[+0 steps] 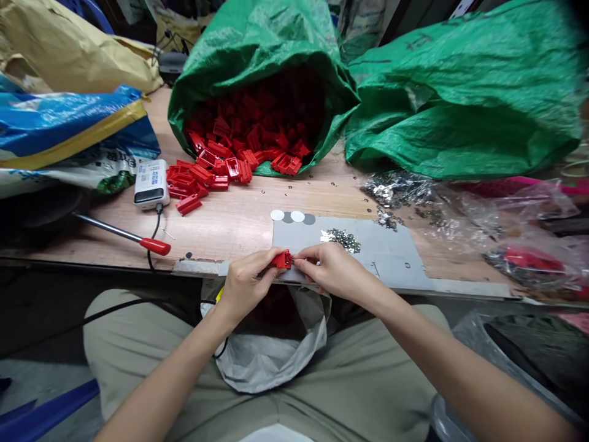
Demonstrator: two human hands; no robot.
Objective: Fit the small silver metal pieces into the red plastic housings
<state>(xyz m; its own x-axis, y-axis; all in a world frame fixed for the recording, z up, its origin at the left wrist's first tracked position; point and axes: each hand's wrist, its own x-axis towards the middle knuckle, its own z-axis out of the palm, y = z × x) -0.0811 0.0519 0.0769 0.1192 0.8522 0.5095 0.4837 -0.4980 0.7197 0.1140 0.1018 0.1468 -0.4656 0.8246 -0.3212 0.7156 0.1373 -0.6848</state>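
Note:
Between thumb and fingers, my left hand grips a red plastic part just over the table's front edge. My right hand is pinched at the right end of that part; a small dark piece shows at its fingertips, too small to name. Beyond the hands, a pile of small shiny metal pieces lies on a grey sheet. More red parts spill from the mouth of a green woven sack. An open whitish bag hangs below my hands, at the lap.
A white power bank with a black cable stands left, near a red-handled metal rod. A second green sack fills the back right. Clear plastic bags of metal pieces lie on the right. A blue bag sits at far left.

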